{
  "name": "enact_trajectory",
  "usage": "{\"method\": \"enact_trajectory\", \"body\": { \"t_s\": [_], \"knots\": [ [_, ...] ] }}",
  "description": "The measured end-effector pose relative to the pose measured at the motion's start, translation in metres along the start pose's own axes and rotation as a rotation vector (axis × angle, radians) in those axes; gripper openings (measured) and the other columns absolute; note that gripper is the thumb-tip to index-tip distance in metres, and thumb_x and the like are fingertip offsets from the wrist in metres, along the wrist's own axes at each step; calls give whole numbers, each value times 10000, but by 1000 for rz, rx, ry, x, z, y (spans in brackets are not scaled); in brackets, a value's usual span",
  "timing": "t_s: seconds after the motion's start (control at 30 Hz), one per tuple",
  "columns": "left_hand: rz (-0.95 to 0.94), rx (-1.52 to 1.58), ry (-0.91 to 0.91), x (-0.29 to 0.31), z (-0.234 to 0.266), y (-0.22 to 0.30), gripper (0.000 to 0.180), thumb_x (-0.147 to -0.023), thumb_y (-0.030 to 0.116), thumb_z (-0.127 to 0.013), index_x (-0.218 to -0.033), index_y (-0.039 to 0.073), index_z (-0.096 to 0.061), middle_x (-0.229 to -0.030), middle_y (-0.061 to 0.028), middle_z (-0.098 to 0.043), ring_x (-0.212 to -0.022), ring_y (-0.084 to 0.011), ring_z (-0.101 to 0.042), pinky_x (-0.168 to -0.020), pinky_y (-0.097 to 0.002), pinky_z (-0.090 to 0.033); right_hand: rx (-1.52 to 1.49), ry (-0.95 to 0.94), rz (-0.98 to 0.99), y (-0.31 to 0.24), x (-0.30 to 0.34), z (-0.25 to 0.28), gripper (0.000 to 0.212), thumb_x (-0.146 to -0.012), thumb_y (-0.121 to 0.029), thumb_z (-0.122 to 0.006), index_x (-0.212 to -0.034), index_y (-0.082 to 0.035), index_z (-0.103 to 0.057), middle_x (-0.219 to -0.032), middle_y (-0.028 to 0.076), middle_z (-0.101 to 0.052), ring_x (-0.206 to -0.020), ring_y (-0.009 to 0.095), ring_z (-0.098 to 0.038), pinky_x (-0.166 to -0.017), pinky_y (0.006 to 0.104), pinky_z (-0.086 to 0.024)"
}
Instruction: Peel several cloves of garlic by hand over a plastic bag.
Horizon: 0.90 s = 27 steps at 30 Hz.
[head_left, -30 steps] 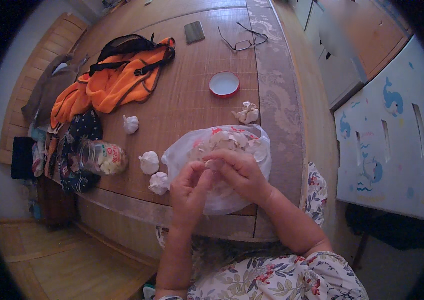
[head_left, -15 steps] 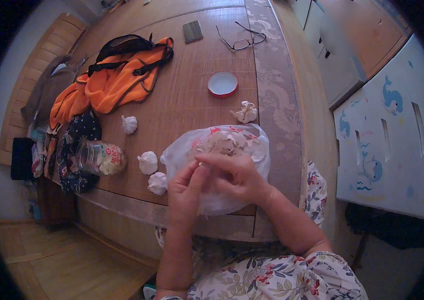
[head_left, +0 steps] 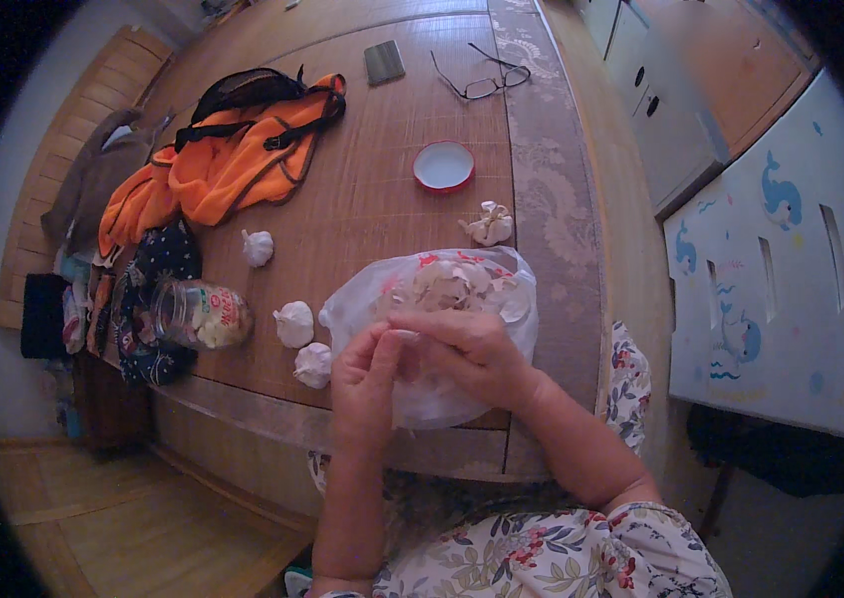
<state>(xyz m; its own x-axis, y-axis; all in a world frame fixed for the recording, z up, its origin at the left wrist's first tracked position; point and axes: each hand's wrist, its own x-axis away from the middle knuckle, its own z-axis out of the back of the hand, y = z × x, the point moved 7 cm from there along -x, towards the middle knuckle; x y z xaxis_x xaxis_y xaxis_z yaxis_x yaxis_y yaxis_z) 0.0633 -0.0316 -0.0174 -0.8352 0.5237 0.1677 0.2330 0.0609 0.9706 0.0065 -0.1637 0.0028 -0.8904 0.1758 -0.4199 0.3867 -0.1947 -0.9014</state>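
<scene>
From the head: pinching a mostly hidden clove [head_left: 404, 334] between fingertips of left hand [head_left: 362, 373] and right hand [head_left: 482, 354], clamped from both sides, over the bag [head_left: 354, 300], probably to let skins [head_left: 442, 287] drop straight in. With bulbs [head_left: 293, 325] and jar [head_left: 205, 315] set to the left, presumably for easy reach.

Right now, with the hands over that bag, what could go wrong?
The small pale piece between the left hand and right hand could slip into the papery skins. Bumping the white bag might scatter skins over the table. The clear jar, near the table's edge, could perhaps get knocked off.
</scene>
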Motion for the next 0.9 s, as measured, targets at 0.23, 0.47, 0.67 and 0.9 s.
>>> {"method": "enact_trajectory", "body": {
  "t_s": [0.23, 0.47, 0.67, 0.9],
  "knots": [
    [-19, -49, 78, 4, -5, 10, 228, -980, 171, -625, -1125, -3, -649, -925, -36, -685, -785, -88, -623, -697, -234, -509, -177, 127, -53, 2, -1, 9, 240, -892, -35, -646, -1124, -4, -697, -899, 95, -710, -771, 149, -671, -686, 294, -531],
    [-69, -55, 103, 6, -8, 18, 206, -938, 121, -668, -1110, 7, -661, -961, -43, -697, -827, -98, -634, -754, -254, -516, -224, 161, -213, 9, 3, 10, 146, -870, -4, -632, -1004, 6, -688, -846, 83, -684, -751, 142, -657, -677, 280, -525],
    [-90, -46, 93, 4, -6, 18, 183, -930, 88, -681, -1083, -8, -652, -976, -46, -689, -831, -91, -640, -734, -234, -529, 19, 130, -160, 3, 0, 10, 60, -851, -33, -650, -906, -11, -646, -771, 114, -636, -680, 174, -634, -616, 327, -494],
    [-75, -47, 148, 4, -7, 18, 196, -918, 78, -695, -1090, -6, -654, -973, -43, -693, -832, -92, -644, -716, -236, -531, 157, 156, -69, -1, -1, 10, 68, -837, -44, -653, -880, -26, -603, -745, 150, -615, -675, 304, -633, -623, 377, -489]
  ]
}}
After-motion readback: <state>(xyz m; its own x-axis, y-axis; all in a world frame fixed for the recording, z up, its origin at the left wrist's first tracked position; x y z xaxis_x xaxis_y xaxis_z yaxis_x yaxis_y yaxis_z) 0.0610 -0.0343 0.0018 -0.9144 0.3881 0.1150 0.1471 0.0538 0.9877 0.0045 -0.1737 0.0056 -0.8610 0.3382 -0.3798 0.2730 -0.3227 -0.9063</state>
